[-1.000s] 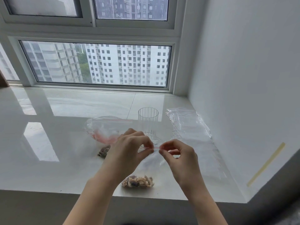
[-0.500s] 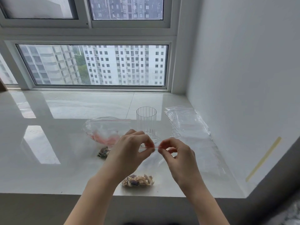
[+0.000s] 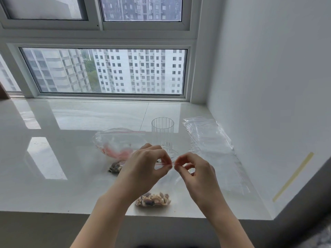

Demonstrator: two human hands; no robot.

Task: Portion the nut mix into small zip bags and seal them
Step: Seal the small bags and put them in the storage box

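Note:
A small clear zip bag (image 3: pixel 166 179) hangs between my hands, with nut mix (image 3: pixel 153 199) heaped at its bottom near the sill's front edge. My left hand (image 3: pixel 145 169) pinches its red zip strip (image 3: pixel 162 164) from the left. My right hand (image 3: pixel 195 172) pinches the same strip at its right end, fingertips almost touching. Behind my left hand lies a larger clear bag (image 3: pixel 118 142) with pink residue. Another small heap of nuts (image 3: pixel 115 167) shows by my left hand, partly hidden.
A ribbed clear glass (image 3: pixel 162 133) stands upright behind my hands. A stack of empty zip bags (image 3: pixel 211 145) lies flat to the right beside the white wall. The glossy white sill (image 3: pixel 53 158) ends at a front edge just below the nuts.
My right hand's pinch has slid left along the zip strip, closer to my left hand. The bag and nuts stay in the same place.

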